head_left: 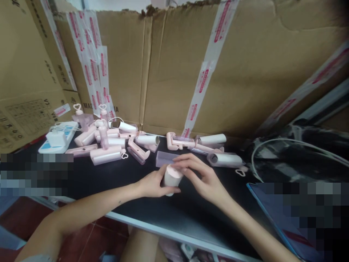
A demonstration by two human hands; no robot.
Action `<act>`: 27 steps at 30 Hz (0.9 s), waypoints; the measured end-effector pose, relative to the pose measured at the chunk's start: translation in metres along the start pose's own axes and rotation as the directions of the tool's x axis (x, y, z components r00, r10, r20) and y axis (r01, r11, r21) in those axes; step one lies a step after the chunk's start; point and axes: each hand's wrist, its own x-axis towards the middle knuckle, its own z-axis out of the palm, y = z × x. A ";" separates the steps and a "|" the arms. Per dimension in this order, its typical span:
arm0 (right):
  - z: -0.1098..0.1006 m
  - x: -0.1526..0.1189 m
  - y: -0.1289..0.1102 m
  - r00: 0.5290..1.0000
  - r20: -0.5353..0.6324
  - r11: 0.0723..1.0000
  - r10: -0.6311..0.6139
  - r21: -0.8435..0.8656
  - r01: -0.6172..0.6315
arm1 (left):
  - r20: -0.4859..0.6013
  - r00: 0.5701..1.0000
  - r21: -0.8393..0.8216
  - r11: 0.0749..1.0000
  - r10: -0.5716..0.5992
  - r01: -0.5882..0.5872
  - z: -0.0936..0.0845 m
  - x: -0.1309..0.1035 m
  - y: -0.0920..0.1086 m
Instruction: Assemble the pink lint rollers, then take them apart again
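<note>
My left hand [152, 185] is wrapped round a short white roll [172, 177] with a pale pink top, held over the black table near its middle. Over the roll's top edge reaches my right hand [200, 174], its fingers bent and somewhat apart, with the fingertips touching the pink end. Just behind the hands lies a clear purplish plastic piece [164, 159]. The underside of the roll is partly hidden by my left fingers.
Pink holders [106, 155], white rolls [226, 159] and clear parts lie along the table's back. A power strip [58, 138] with a white plug is at left, a blue-edged tablet [268, 203] at right. Cardboard [169, 72] stands behind.
</note>
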 end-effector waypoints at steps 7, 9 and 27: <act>-0.001 -0.006 -0.004 0.997 0.067 0.998 -0.026 -0.063 0.030 | -0.013 1.000 0.034 0.999 -0.016 0.016 0.000 0.000 0.003; -0.002 -0.007 -0.001 0.997 0.066 0.996 -0.028 -0.079 0.034 | -0.018 0.999 0.063 0.998 -0.028 0.029 -0.002 0.000 0.006; 0.034 -0.024 0.017 0.991 -0.113 0.996 -0.077 0.037 0.082 | -0.134 0.988 0.108 0.992 0.082 -0.068 0.000 -0.003 0.008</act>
